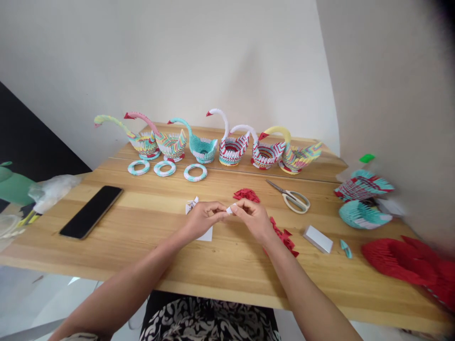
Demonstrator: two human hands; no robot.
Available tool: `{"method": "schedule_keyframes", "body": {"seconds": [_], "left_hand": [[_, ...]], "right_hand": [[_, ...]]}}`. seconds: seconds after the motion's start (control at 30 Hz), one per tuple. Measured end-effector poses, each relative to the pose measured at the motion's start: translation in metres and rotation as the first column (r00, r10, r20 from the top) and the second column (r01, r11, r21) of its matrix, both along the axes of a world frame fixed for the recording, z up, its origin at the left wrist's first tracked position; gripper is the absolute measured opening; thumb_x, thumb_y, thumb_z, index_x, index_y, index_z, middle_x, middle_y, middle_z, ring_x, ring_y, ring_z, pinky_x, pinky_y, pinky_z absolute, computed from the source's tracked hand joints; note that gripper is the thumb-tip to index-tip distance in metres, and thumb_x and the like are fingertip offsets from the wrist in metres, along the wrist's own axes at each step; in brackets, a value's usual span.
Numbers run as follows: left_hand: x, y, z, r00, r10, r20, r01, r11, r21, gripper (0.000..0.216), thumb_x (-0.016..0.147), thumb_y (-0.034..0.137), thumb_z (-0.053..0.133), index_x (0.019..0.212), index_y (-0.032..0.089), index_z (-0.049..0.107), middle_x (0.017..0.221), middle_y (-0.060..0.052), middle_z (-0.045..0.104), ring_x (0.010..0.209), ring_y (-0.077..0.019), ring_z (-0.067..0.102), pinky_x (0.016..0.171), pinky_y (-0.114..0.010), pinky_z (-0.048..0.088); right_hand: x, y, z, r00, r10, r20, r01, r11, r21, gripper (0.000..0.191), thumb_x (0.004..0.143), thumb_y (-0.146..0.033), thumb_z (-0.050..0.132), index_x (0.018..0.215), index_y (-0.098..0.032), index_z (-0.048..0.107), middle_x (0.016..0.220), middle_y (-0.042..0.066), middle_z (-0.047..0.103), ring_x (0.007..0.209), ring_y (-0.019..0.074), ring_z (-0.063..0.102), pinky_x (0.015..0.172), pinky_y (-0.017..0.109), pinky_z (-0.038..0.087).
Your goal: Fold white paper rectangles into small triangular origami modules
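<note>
A small folded piece of white paper [230, 209] is pinched between my two hands above the middle of the table. My left hand [204, 219] is closed on its left end, fingers and thumb together. On the other side my right hand [253, 218] grips it between thumb and fingers. Under my left hand lies a flat white paper sheet [206, 235], partly covered. Just behind that hand sit a few folded white paper pieces [192, 204]. Red folded paper pieces lie in one pile [246, 194] beyond my right hand and another pile [285, 239] beside its wrist.
Several folded-paper swans [232, 150] line the back of the table, with paper rings [195, 173] before them. A black phone [91, 211] lies left. Scissors [293, 198], a white box [318, 238] and a red paper model [398, 260] are on the right.
</note>
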State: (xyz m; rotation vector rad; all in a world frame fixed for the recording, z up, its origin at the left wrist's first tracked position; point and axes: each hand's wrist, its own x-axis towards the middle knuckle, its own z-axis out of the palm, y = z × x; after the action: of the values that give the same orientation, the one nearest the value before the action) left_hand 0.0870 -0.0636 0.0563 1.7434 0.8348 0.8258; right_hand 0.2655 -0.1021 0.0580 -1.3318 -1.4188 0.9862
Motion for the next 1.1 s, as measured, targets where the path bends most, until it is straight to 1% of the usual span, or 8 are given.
{"method": "schedule_keyframes", "body": {"seconds": [0.3, 0.4, 0.47, 0.57, 0.63, 0.73, 0.97, 1.1], "left_hand": [[0.005, -0.004, 0.000, 0.994, 0.081, -0.078, -0.074, 0.994, 0.079, 0.030, 0.084, 0.034, 0.056, 0.062, 0.015, 0.058, 0.057, 0.002, 0.059, 0.056, -0.0104, 0.052, 0.056, -0.021, 0.039], [0.003, -0.003, -0.003, 0.987, 0.103, -0.126, -0.080, 0.982, 0.173, 0.027, 0.085, 0.037, 0.057, 0.069, 0.016, 0.061, 0.060, 0.001, 0.062, 0.056, -0.0114, 0.053, 0.055, -0.022, 0.039], [0.001, -0.002, -0.004, 0.974, 0.174, -0.148, -0.106, 0.918, 0.382, 0.023, 0.084, 0.037, 0.061, 0.076, 0.016, 0.064, 0.067, -0.001, 0.065, 0.062, -0.0137, 0.056, 0.061, -0.025, 0.040], [-0.002, -0.001, -0.003, 0.966, 0.213, -0.147, -0.057, 0.729, 0.682, 0.019, 0.088, 0.033, 0.057, 0.078, 0.017, 0.064, 0.074, -0.005, 0.068, 0.072, -0.0161, 0.058, 0.071, -0.029, 0.039], [-0.003, -0.002, -0.002, 0.966, 0.194, -0.172, 0.009, 0.637, 0.770, 0.018, 0.091, 0.027, 0.052, 0.080, 0.018, 0.064, 0.077, -0.005, 0.069, 0.075, -0.0162, 0.057, 0.073, -0.030, 0.037], [-0.003, -0.002, -0.002, 0.961, 0.193, -0.199, 0.053, 0.575, 0.817, 0.019, 0.092, 0.021, 0.049, 0.079, 0.019, 0.064, 0.079, -0.004, 0.069, 0.075, -0.0156, 0.056, 0.073, -0.031, 0.036], [-0.005, -0.002, 0.000, 0.961, 0.176, -0.211, 0.076, 0.566, 0.821, 0.023, 0.093, 0.017, 0.046, 0.078, 0.019, 0.063, 0.077, -0.003, 0.068, 0.073, -0.0149, 0.055, 0.073, -0.031, 0.035], [-0.003, -0.003, 0.001, 0.969, 0.143, -0.199, 0.062, 0.645, 0.762, 0.021, 0.092, 0.020, 0.047, 0.077, 0.018, 0.061, 0.078, -0.005, 0.067, 0.075, -0.0159, 0.056, 0.074, -0.031, 0.036]], "right_hand": [[-0.002, -0.002, -0.003, 0.999, 0.022, 0.041, -0.024, 0.999, 0.031, 0.024, 0.083, -0.039, 0.059, 0.074, -0.018, 0.067, 0.064, -0.002, 0.059, 0.058, 0.0117, 0.048, 0.057, 0.024, 0.035], [0.000, -0.001, -0.004, 0.999, -0.019, 0.034, 0.018, 1.000, 0.008, 0.029, 0.083, -0.041, 0.059, 0.068, -0.018, 0.063, 0.061, -0.002, 0.056, 0.058, 0.0117, 0.047, 0.056, 0.024, 0.034], [0.002, 0.000, -0.004, 0.999, -0.039, 0.002, 0.039, 0.999, -0.004, 0.031, 0.083, -0.042, 0.059, 0.064, -0.018, 0.060, 0.060, -0.002, 0.056, 0.058, 0.0118, 0.048, 0.057, 0.024, 0.036], [0.003, 0.001, -0.005, 0.998, -0.038, -0.043, 0.037, 0.999, -0.024, 0.033, 0.083, -0.043, 0.059, 0.062, -0.018, 0.058, 0.058, -0.002, 0.056, 0.057, 0.0117, 0.048, 0.058, 0.024, 0.037], [0.003, 0.001, -0.008, 0.998, -0.024, -0.064, 0.022, 0.999, -0.041, 0.033, 0.082, -0.043, 0.060, 0.061, -0.018, 0.058, 0.058, -0.002, 0.056, 0.056, 0.0118, 0.047, 0.058, 0.025, 0.037], [0.002, 0.001, -0.010, 0.997, 0.001, -0.075, -0.004, 0.999, -0.048, 0.033, 0.083, -0.043, 0.060, 0.060, -0.018, 0.057, 0.057, -0.001, 0.056, 0.056, 0.0120, 0.047, 0.058, 0.025, 0.038], [0.002, 0.000, -0.008, 0.998, 0.046, -0.038, -0.047, 0.999, -0.028, 0.036, 0.085, -0.044, 0.057, 0.060, -0.018, 0.057, 0.058, -0.001, 0.055, 0.058, 0.0123, 0.047, 0.059, 0.025, 0.037], [0.001, -0.003, -0.002, 0.996, 0.035, 0.082, -0.038, 0.999, 0.028, 0.033, 0.086, -0.042, 0.055, 0.064, -0.018, 0.058, 0.058, -0.003, 0.049, 0.055, 0.0111, 0.042, 0.055, 0.024, 0.031]]}}
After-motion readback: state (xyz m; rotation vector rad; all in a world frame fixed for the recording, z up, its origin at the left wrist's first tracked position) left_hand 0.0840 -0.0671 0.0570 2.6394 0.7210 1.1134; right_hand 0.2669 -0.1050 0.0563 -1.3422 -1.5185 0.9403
